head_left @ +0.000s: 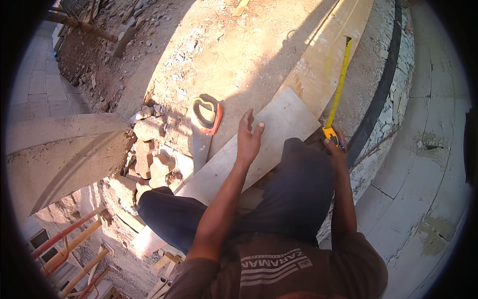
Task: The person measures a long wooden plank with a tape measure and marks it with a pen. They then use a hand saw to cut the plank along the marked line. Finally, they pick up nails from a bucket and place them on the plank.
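Tape measure (329, 133), at right, is gripped in the right hand (336, 148), its blade (339, 87) reaching far; keep it straight, letting the open left hand (248, 139) steady the pale board (286, 119).

Dark shirt (328, 271), on the near side of the pale board (285, 124), is bearing light block lettering (274, 260) with a small emblem (305, 262). Tape measure (330, 134), right of the board, is showing blade markings too small to read.
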A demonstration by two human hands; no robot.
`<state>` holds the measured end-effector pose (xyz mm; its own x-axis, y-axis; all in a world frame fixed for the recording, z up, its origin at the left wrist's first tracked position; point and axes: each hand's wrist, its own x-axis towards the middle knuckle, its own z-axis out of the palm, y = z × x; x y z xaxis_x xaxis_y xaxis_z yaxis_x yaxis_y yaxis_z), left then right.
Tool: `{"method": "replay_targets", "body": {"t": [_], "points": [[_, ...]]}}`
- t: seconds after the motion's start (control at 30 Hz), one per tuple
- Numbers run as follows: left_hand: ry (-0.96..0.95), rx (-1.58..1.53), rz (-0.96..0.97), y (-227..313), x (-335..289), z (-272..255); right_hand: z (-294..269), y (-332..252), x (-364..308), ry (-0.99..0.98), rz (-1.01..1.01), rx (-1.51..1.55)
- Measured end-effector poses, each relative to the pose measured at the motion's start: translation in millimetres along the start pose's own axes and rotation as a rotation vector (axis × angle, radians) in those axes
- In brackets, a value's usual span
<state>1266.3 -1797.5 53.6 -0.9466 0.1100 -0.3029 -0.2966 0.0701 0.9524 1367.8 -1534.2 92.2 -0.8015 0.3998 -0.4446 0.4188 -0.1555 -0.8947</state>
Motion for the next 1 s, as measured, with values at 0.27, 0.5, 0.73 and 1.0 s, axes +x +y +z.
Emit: {"method": "replay_targets", "body": {"t": [0.27,0.5,0.73,1.0], "points": [[0.254,1.221,-0.131,-51.5,53.6,-124.4,-71.1,36.0,50.0,0.338,-0.075,-0.525],[0.222,1.516,0.034,-68.1,84.5,-128.9,-66.0,59.3,67.6,0.385,-0.182,-1.032],[0.354,1.258,0.44,58.6,106.0,-172.4,-21.8,56.7,61.2,0.126,-0.355,-0.894],[0.24,1.228,0.734,185.8,49.5,-142.9,59.3,28.6,85.7,0.017,0.022,-0.167]]}}
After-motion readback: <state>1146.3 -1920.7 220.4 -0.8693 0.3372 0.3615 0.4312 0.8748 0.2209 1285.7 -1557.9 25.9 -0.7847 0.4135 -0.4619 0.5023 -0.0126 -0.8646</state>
